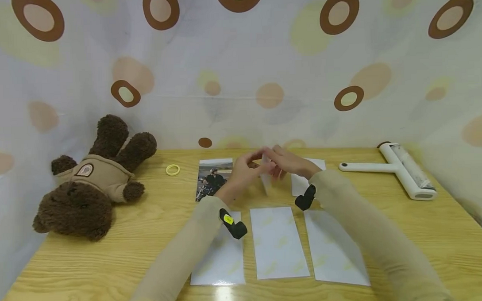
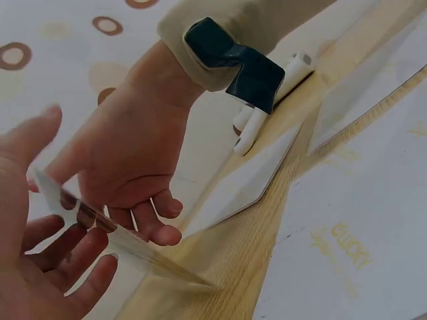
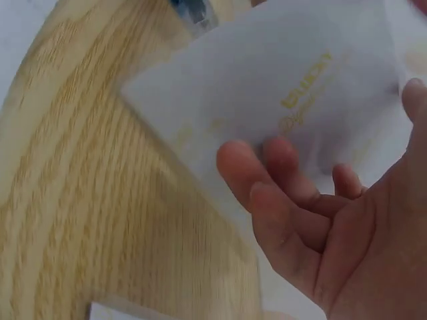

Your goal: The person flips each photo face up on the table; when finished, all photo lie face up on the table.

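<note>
Between the two hands, a photo print (image 2: 143,248) stands on edge above the table, its glossy face towards the left hand. Its white back (image 3: 220,87) with yellow lettering faces the right hand. The right hand (image 1: 291,161) pinches the print near a top corner, other fingers loosely bent beside the back. Fingers of the left hand (image 1: 245,170) are spread by the glossy face, and its thumb stands apart in the left wrist view. Beside the left hand lies a photo (image 1: 210,178) of a person on a motorcycle. A face-down print (image 1: 299,184) lies beneath the right hand.
Nearer the front are three face-down prints: left (image 1: 221,262), middle (image 1: 280,242) and right (image 1: 336,249). A brown teddy bear (image 1: 114,172) lies at the left, with a yellow ring (image 1: 172,170) near it. At the right is a white lint roller (image 1: 405,169). Patterned curtain (image 1: 238,79) borders the table.
</note>
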{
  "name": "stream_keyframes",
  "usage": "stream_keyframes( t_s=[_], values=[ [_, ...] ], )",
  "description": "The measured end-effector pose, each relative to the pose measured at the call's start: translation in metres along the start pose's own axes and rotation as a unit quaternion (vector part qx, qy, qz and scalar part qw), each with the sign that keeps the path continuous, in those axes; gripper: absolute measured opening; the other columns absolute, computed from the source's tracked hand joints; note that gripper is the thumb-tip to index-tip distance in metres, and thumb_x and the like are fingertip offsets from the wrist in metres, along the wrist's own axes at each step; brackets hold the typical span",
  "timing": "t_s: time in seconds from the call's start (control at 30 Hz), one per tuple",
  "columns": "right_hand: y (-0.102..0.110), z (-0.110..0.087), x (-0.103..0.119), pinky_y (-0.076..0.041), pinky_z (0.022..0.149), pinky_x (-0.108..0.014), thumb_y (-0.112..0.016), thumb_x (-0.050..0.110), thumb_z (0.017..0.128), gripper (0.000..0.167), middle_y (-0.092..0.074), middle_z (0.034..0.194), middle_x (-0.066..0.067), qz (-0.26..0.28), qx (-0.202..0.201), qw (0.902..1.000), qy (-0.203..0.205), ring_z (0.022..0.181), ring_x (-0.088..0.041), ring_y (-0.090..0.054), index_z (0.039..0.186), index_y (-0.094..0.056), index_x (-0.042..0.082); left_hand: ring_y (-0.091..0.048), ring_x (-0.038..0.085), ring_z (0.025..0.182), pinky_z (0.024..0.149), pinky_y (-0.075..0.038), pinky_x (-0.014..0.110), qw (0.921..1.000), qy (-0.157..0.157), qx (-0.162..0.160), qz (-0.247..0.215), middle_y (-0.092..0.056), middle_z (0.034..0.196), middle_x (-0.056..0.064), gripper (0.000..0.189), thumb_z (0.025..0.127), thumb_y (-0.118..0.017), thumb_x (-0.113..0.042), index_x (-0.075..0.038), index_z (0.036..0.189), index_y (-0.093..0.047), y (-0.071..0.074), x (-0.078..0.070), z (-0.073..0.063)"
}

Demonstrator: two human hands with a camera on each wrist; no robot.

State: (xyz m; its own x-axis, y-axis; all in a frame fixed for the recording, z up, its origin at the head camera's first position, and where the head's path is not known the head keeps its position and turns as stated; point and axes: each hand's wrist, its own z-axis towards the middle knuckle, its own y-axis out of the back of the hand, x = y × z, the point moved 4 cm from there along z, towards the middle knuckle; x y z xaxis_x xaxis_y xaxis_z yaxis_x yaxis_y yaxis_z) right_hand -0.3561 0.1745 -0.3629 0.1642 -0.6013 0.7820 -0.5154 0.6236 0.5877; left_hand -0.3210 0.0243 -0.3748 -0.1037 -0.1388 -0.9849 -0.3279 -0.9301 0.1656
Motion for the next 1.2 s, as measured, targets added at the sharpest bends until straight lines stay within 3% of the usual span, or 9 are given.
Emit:
stream_keyframes(
  t_s=[0.13,0.23,0.33,0.47,0.6,0.7,0.87,1.03,1.2],
  values=[
    [-0.003,-0.003,0.001,-0.053,0.072,-0.039,-0.013,0.066,0.097,0.073,-0.065,0.094,-0.022,0.023,0.022,0.9995,-0.003,0.079,-0.033,-0.067,0.099,-0.048,0.003,-0.052,0.021,0.116,0.097,-0.047,0.045,0.9977,-0.006,0.067,0.011,-0.045,0.145,0.002,0.059,0.093,-0.060,-0.040,-0.020,0.146,-0.042,-0.002,0.000,-0.004],
    [-0.003,-0.004,-0.002,-0.053,0.074,-0.043,-0.015,0.059,0.100,0.066,-0.069,0.084,-0.017,0.051,0.025,0.9984,-0.001,0.080,-0.033,-0.068,0.088,-0.049,0.004,-0.051,0.022,0.119,0.095,-0.048,0.044,0.9961,-0.019,0.081,0.030,-0.047,0.143,0.004,0.056,0.095,-0.057,-0.042,-0.020,0.145,-0.044,-0.003,0.002,-0.004],
    [-0.002,-0.007,-0.007,-0.053,0.072,-0.043,-0.021,0.042,0.105,0.047,-0.064,0.085,-0.011,0.068,0.022,0.9974,0.002,0.076,-0.029,-0.065,0.097,-0.049,0.005,-0.052,0.023,0.119,0.092,-0.050,0.039,0.9905,-0.044,0.094,0.091,-0.048,0.141,0.006,0.050,0.097,-0.056,-0.037,-0.016,0.142,-0.049,-0.005,0.006,-0.004],
    [-0.001,-0.010,-0.017,-0.051,0.062,-0.037,-0.033,0.023,0.105,0.024,-0.052,0.083,-0.008,0.039,0.009,0.9992,-0.006,0.064,-0.020,-0.053,0.106,-0.044,0.002,-0.045,0.026,0.129,0.099,-0.047,0.038,0.9635,-0.063,0.107,0.238,-0.039,0.148,0.010,0.051,0.094,-0.062,-0.032,-0.008,0.138,-0.051,-0.007,0.012,-0.006],
    [0.001,-0.012,-0.028,-0.047,0.054,-0.032,-0.045,0.018,0.102,0.023,-0.051,0.068,-0.005,-0.032,-0.016,0.9990,-0.027,0.054,-0.016,-0.047,0.085,-0.046,0.002,-0.033,0.028,0.139,0.108,-0.038,0.043,0.9270,-0.036,0.115,0.355,-0.033,0.151,0.012,0.061,0.088,-0.068,-0.038,-0.009,0.139,-0.049,-0.010,0.015,-0.010],
    [0.001,-0.012,-0.033,-0.038,0.051,-0.027,-0.053,0.019,0.098,0.031,-0.048,0.056,0.000,-0.085,-0.041,0.9951,-0.031,0.048,-0.012,-0.042,0.070,-0.047,0.007,-0.030,0.030,0.140,0.111,-0.034,0.046,0.9092,-0.025,0.124,0.397,-0.032,0.152,0.013,0.061,0.087,-0.069,-0.040,-0.009,0.137,-0.051,-0.013,0.014,-0.013],
    [-0.004,-0.007,-0.035,-0.030,0.047,-0.023,-0.061,0.024,0.094,0.040,-0.037,0.050,0.005,-0.171,-0.068,0.9825,-0.028,0.045,-0.009,-0.033,0.058,-0.046,0.014,-0.026,0.033,0.142,0.113,-0.029,0.049,0.8898,-0.009,0.131,0.437,-0.028,0.155,0.015,0.050,0.092,-0.064,-0.037,-0.007,0.130,-0.054,-0.011,0.017,-0.011],
    [-0.005,-0.002,-0.033,-0.029,0.046,-0.022,-0.062,0.034,0.092,0.045,-0.034,0.049,0.007,-0.224,-0.069,0.9700,-0.064,0.044,-0.007,-0.032,0.055,-0.045,0.016,-0.027,0.032,0.143,0.116,-0.025,0.048,0.8664,-0.008,0.128,0.483,-0.029,0.156,0.012,0.059,0.094,-0.060,-0.040,-0.007,0.141,-0.046,-0.004,0.023,-0.004],
    [-0.009,0.002,-0.028,-0.025,0.042,-0.022,-0.061,0.035,0.092,0.054,-0.023,0.045,0.008,-0.242,-0.056,0.9644,-0.089,0.040,-0.006,-0.023,0.048,-0.035,0.018,-0.029,0.030,0.142,0.115,-0.026,0.048,0.8612,-0.009,0.119,0.494,-0.033,0.154,0.010,0.063,0.092,-0.062,-0.045,-0.007,0.141,-0.047,0.002,0.026,-0.003]
  ],
)
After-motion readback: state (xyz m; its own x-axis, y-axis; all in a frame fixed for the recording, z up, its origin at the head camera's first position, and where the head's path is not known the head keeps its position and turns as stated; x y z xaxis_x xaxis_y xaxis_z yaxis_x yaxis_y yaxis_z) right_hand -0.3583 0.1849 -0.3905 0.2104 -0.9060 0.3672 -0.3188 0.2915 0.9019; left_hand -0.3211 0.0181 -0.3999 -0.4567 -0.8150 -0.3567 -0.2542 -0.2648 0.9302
